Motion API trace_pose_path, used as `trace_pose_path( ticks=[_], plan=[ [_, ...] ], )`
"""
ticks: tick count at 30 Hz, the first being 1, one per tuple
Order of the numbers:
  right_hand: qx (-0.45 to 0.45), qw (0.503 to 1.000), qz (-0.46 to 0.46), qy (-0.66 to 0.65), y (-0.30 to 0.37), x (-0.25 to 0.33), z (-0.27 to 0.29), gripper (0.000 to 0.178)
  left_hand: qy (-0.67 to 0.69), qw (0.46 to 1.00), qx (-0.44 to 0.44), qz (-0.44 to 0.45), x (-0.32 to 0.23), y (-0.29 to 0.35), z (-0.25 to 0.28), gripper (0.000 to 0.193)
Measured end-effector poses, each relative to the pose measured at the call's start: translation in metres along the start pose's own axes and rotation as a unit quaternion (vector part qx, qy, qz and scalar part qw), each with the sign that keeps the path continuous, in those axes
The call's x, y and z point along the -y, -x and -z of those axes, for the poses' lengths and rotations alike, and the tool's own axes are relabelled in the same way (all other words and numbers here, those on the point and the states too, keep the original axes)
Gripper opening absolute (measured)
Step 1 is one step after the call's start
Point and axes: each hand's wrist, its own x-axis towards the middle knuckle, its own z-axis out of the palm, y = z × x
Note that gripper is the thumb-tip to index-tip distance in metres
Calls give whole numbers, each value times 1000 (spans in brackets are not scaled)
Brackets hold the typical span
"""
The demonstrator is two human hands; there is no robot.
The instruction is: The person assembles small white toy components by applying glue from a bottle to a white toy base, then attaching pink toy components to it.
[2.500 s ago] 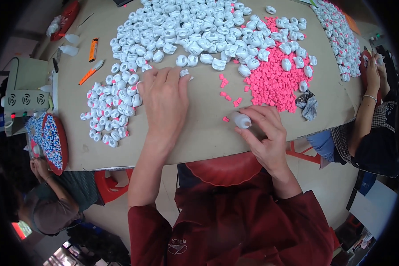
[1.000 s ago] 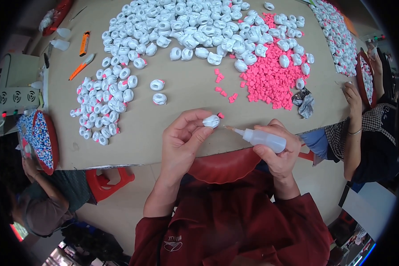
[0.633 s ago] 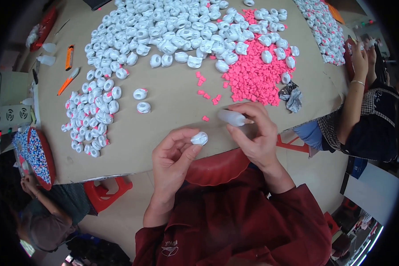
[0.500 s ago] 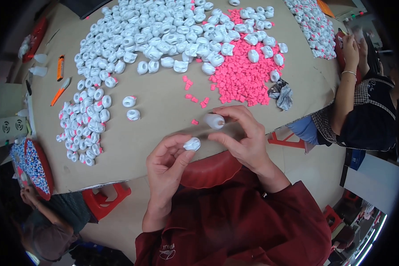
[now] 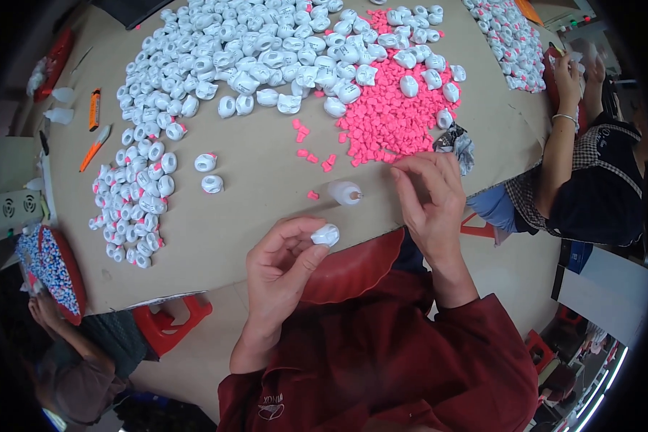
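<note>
Head view: small white piece (image 5: 326, 234) being pinched at the fingertips of the left hand (image 5: 281, 263) above the table edge (image 5: 194, 288), right hand (image 5: 428, 198) fingers being closed together beside a glue bottle (image 5: 344, 192) lying on the table, pink bits (image 5: 392, 119) being heaped just beyond.

On the cardboard-covered table (image 5: 266, 201) lie far too many small white shells (image 5: 252, 57) and pink pieces (image 5: 389, 122) to count, plus two white shells set apart (image 5: 209, 173), one held shell (image 5: 326, 235), one glue bottle (image 5: 344, 192), and two orange cutters (image 5: 93, 126).
</note>
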Motion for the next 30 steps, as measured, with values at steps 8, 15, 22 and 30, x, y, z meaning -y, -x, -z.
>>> trace_pose_path(
  ticks=[8,15,22,30],
  plan=[
    [26,998,27,43,-2,0,-7,20,-7,1000,13,-3,1,-1,-1,24],
    [106,978,-60,-171,10,17,12,19,6,1000,16,-7,4,-1,-1,25],
    [177,942,-45,-281,17,23,12,22,-16,999,32,-34,6,-4,-8,27],
    [127,977,36,-169,21,37,11,21,-45,997,10,-61,10,-3,-13,28]
  ],
)
